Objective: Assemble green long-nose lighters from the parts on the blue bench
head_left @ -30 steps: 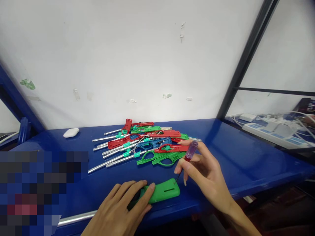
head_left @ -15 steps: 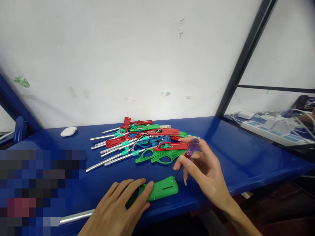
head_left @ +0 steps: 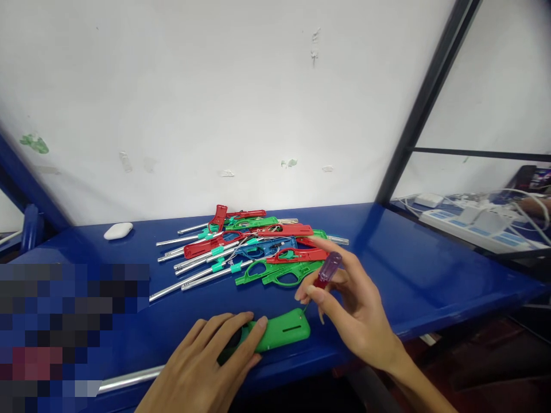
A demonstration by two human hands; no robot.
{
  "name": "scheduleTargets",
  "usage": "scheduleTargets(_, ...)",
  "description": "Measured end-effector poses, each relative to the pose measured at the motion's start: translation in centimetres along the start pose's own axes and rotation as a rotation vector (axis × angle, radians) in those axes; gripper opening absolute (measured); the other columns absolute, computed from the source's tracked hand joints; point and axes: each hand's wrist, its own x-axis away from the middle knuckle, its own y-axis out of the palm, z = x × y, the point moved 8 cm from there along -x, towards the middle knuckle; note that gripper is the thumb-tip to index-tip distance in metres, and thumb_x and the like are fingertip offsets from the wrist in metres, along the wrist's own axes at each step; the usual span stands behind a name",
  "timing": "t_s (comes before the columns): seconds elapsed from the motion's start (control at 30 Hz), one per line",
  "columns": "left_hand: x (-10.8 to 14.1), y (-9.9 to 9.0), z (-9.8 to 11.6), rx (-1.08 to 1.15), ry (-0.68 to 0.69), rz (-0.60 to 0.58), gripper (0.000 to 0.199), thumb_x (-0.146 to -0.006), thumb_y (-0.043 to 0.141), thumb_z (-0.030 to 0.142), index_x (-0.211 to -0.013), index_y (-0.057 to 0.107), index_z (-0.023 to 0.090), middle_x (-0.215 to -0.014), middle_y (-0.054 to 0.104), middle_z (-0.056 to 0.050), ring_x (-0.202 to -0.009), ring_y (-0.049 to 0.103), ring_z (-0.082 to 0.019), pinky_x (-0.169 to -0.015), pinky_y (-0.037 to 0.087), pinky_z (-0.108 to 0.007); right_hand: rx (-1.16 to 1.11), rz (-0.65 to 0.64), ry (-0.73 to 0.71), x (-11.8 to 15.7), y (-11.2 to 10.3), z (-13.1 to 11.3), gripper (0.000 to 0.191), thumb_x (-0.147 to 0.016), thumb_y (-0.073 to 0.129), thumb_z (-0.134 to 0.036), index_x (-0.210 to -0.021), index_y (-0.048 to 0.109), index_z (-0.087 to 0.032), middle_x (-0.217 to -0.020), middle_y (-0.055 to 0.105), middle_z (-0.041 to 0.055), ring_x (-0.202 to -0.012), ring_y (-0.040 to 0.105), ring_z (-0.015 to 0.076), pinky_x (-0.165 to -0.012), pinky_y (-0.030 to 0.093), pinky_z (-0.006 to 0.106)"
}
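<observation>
A green long-nosed lighter (head_left: pixel 282 329) lies near the front edge of the blue table, its silver barrel (head_left: pixel 133 378) stretching left from under my wrist. My left hand (head_left: pixel 215 350) wraps over its trigger end and presses it down. Between the thumb and fingers of my right hand (head_left: pixel 355 312) is a screwdriver (head_left: pixel 329 268) with a purple and red see-through handle. It tilts, with its thin shaft meeting the lighter's right end by a small hole. Whether the tip is inside the hole I cannot tell.
Behind my hands lies a heap of opened lighter parts: green shells (head_left: pixel 288 275), red shells (head_left: pixel 202 248), a blue shell (head_left: pixel 269 248) and silver tubes (head_left: pixel 172 287). A white earbud case (head_left: pixel 118 230) sits at the back left. Power strips (head_left: pixel 460 226) stand beyond the black frame (head_left: pixel 424 115).
The screwdriver handle has dropped slightly and leaned a little left, with the right fingers shifting around it. My left hand and the lighter stay almost still.
</observation>
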Motion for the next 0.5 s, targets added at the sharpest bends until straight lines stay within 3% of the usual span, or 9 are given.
scheduleTargets(0.1,0.5,0.4,0.0,-0.010,0.005,-0.033,0.041,-0.114,0.037,0.030,-0.150,0.056,0.034,-0.128,0.077,0.005,-0.109,0.075,-0.013,-0.091,0.058,-0.029,0.017,0.000,-0.054,0.2,0.1,-0.1,0.073,-0.108,0.060,-0.019,-0.164,0.025,-0.050,-0.097,0.080,-0.0037,-0.077,0.072,0.0148,-0.064,0.058,0.030)
scheduleTargets(0.2,0.6,0.5,-0.1,-0.013,0.007,-0.043,0.041,-0.114,0.038,0.031,-0.151,0.055,0.034,-0.128,0.077,0.005,-0.109,0.075,-0.013,-0.091,0.058,-0.029,0.020,-0.020,-0.059,0.1,0.2,0.1,0.065,-0.109,0.058,-0.020,-0.160,0.033,-0.050,-0.102,0.080,-0.0034,-0.079,0.072,0.0146,-0.067,0.059,0.031)
scheduleTargets(0.33,0.3,0.2,0.1,-0.016,0.010,-0.013,0.039,-0.114,0.038,0.030,-0.147,0.059,0.033,-0.125,0.078,0.006,-0.106,0.076,-0.012,-0.089,0.058,-0.028,0.051,-0.002,-0.102,-0.3,-0.2,-0.6,0.052,-0.111,0.054,-0.025,-0.157,0.044,-0.047,-0.123,0.078,0.0005,-0.099,0.075,0.0167,-0.077,0.062,0.032)
scheduleTargets(0.43,-0.1,-0.2,0.1,-0.013,0.015,0.019,0.039,-0.115,0.036,0.031,-0.143,0.063,0.032,-0.122,0.079,0.006,-0.102,0.077,-0.011,-0.087,0.057,-0.028,0.066,0.087,-0.153,-0.5,-0.8,-1.0,0.042,-0.113,0.050,-0.022,-0.148,0.056,-0.044,-0.111,0.079,-0.0020,-0.101,0.075,0.0148,-0.089,0.060,0.032)
scheduleTargets(0.5,-0.2,-0.3,0.1,-0.011,0.009,0.030,0.038,-0.115,0.036,0.034,-0.141,0.064,0.033,-0.122,0.079,0.007,-0.101,0.077,-0.011,-0.087,0.056,-0.029,0.068,0.152,-0.181,-0.5,-1.1,-0.9,0.040,-0.111,0.054,-0.020,-0.144,0.060,-0.043,-0.101,0.078,-0.0040,-0.094,0.074,0.0134,-0.087,0.059,0.030)
